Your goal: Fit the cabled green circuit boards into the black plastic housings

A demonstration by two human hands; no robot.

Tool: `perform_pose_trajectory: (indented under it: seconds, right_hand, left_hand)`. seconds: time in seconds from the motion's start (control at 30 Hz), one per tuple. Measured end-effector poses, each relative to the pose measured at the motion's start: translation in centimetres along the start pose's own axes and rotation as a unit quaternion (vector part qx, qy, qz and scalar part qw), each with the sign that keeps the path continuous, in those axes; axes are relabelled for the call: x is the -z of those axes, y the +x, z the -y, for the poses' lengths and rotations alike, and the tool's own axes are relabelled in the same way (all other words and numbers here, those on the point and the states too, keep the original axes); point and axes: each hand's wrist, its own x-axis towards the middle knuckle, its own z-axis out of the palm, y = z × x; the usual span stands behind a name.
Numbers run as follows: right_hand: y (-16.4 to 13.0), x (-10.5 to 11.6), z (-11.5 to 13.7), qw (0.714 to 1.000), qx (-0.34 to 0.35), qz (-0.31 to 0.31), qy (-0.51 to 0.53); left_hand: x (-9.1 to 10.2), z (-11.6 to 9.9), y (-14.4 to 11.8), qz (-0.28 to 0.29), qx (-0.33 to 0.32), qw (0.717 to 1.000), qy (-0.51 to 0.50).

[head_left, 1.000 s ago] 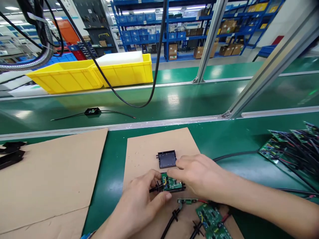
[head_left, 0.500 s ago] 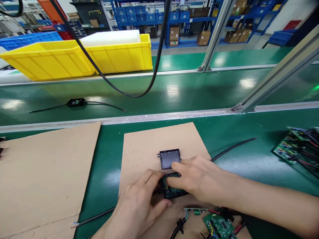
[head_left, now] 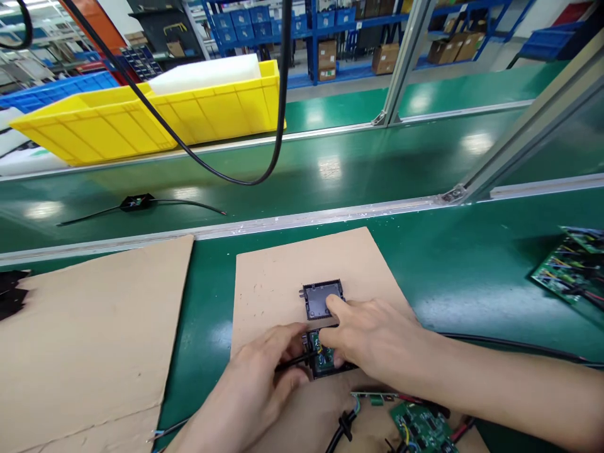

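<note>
Right hand rests on circuit board.

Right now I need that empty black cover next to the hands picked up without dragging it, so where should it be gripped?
Pinch the black cover by its left and right side walls, coming from above. It lies flat on the cardboard sheet, open side up, so the thin raised rims are exposed. Its near edge is crowded by the right hand, whose finger rests on it.

The right hand covers most of the small green board, hiding how its fingers grip. The picture's edges cut off a second board below and a board stack at right.
</note>
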Motion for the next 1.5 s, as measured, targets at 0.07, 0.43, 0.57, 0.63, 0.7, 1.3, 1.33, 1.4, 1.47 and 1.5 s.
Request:
perform_pose_trajectory:
  seconds: [0.07, 0.43, 0.57, 0.63, 0.7, 1.3, 1.33, 1.4, 1.47, 1.5]
  right_hand:
    - [0.0, -0.2, -0.2, 1.0, 0.003, -0.007, 0.006]
    - [-0.1, 0.1, -0.1, 1.0, 0.001, -0.013, 0.019]
    - [-0.1, -0.3, -0.2, 0.999, 0.013, -0.036, 0.02]
    - [-0.1, -0.3, -0.3, 0.999, 0.009, -0.039, 0.02]
    - [-0.1, -0.2, -0.3, 0.999, 0.007, -0.031, 0.02]
    - [0.1, -0.3, -0.2, 0.997, 0.067, -0.04, 0.005]
    - [0.0, -0.2, 0.1, 0.997, 0.067, -0.038, -0.004]
    - [-0.1, -0.3, 1.3, 0.997, 0.06, -0.046, -0.026]
    - [-0.2, -0.7, 2.7, 0.996, 0.05, -0.059, -0.039]
    - [-0.2, -0.9, 3.4, 0.996, 0.049, -0.061, -0.043]
  left_hand:
    - [0.1, -0.2, -0.2, -0.015, -0.009, 0.998, 0.057]
    - [-1.8, -2.4, 0.0, -0.092, -0.022, 0.965, 0.244]
    - [-1.2, -2.6, 0.4, -0.008, 0.082, 0.98, 0.179]
    - [-0.6, -2.9, 0.4, 0.015, 0.108, 0.987, 0.119]
    - [-0.2, -3.2, 0.4, 0.033, 0.119, 0.99, 0.071]
    - [-2.0, -3.0, 0.1, -0.081, 0.067, 0.93, 0.352]
    - [-1.9, -3.0, -0.2, -0.105, 0.061, 0.936, 0.329]
    - [-2.0, -2.5, -0.7, -0.133, 0.028, 0.952, 0.276]
    - [-2.6, -1.6, -0.9, -0.154, -0.025, 0.96, 0.232]
    - [-2.9, -1.0, -1.0, -0.168, -0.051, 0.959, 0.222]
